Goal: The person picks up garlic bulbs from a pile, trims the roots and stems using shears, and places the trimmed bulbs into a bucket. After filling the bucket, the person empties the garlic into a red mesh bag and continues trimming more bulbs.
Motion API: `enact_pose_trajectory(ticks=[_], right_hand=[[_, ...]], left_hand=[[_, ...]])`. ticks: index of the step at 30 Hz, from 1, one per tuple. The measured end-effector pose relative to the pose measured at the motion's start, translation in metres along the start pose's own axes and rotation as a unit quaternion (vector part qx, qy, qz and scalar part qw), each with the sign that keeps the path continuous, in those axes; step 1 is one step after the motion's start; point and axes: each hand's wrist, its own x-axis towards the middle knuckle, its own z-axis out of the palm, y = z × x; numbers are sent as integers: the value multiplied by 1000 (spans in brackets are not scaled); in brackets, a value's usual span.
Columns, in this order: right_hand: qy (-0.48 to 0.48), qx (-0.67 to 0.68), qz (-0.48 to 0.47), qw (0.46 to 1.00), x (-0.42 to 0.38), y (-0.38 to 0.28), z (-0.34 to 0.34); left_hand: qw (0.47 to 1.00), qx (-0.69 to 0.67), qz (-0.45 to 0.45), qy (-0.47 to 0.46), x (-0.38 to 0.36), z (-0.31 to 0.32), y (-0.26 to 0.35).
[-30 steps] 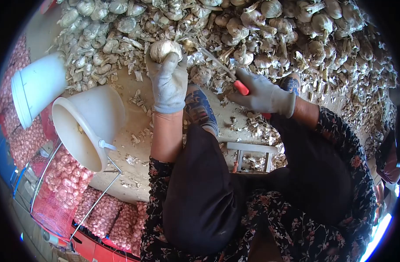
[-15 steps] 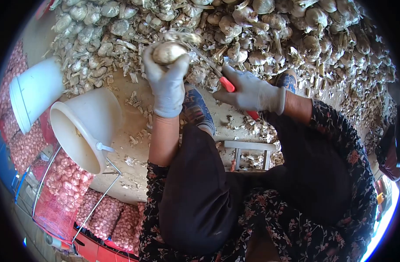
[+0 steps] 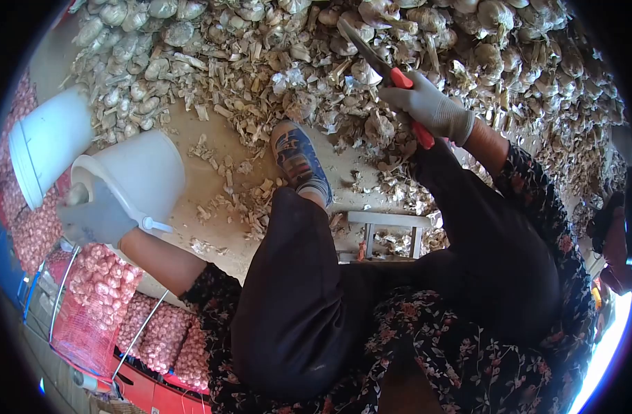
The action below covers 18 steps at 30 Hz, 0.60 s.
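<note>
Shears (image 3: 392, 72), red-handled, in gloved right hand (image 3: 430, 107) grip; left hand (image 3: 95, 217) at round white bucket (image 3: 147, 172), grip unclear.

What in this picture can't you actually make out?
All in the head view:
- Inside of the near bucket: blocked by the left hand at its mouth.
- Whether that hand holds a bulb: blurred.
- Shears blade tips: lost against the garlic pile.
- Pile's far side: cut off by the top edge.

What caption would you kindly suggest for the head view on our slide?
Gloved left hand at the white bucket; right hand holds red-handled shears over heaped garlic.
</note>
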Motion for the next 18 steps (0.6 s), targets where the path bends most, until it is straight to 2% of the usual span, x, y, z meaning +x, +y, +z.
enact_pose_trajectory(ticks=[2, 3, 4, 6, 7, 8, 9, 10, 12, 13, 14, 15, 16, 17, 18], right_hand=[[-7, -11, 28, 1000, -1, 6, -1], [-7, -10, 28, 1000, 1, 8, -1], [-25, -58, 36, 997, 2, 12, 1], [-46, -187, 44, 980, 1, 10, 2], [-45, -185, 45, 981, 3, 19, 3], [12, -303, -60, 951, 8, 36, 6], [67, -414, -162, 893, 5, 32, 11], [6, -438, -57, 897, -1, 23, 10], [13, -485, -65, 872, -2, 28, 11], [23, -523, -71, 849, -3, 31, 13], [50, -548, -109, 828, -4, 31, 15], [50, -544, -108, 830, -4, 34, 18], [91, -546, -166, 816, -3, 37, 22], [133, -547, -223, 796, -1, 38, 24], [129, -529, -246, 802, 4, 35, 25]], left_hand=[[997, -12, 44, -67, -24, 5, 15], [983, -81, 64, -152, -48, 13, 31], [946, -143, 68, -282, -81, 21, 53], [815, -154, 110, -547, -147, 49, 97], [791, -197, 117, -568, -174, 55, 117], [785, -140, 118, -593, -193, 62, 134], [775, -82, 116, -616, -205, 67, 147], [773, -83, 113, -619, -209, 76, 147], [779, -226, 111, -575, -215, 99, 136], [780, -224, 115, -572, -206, 95, 136], [765, -279, 89, -573, -196, 89, 136], [746, -333, 61, -574, -190, 82, 136], [700, -376, 24, -607, -185, 80, 140], [699, -377, 24, -607, -183, 74, 142], [694, -403, 50, -595, -183, 66, 143]])
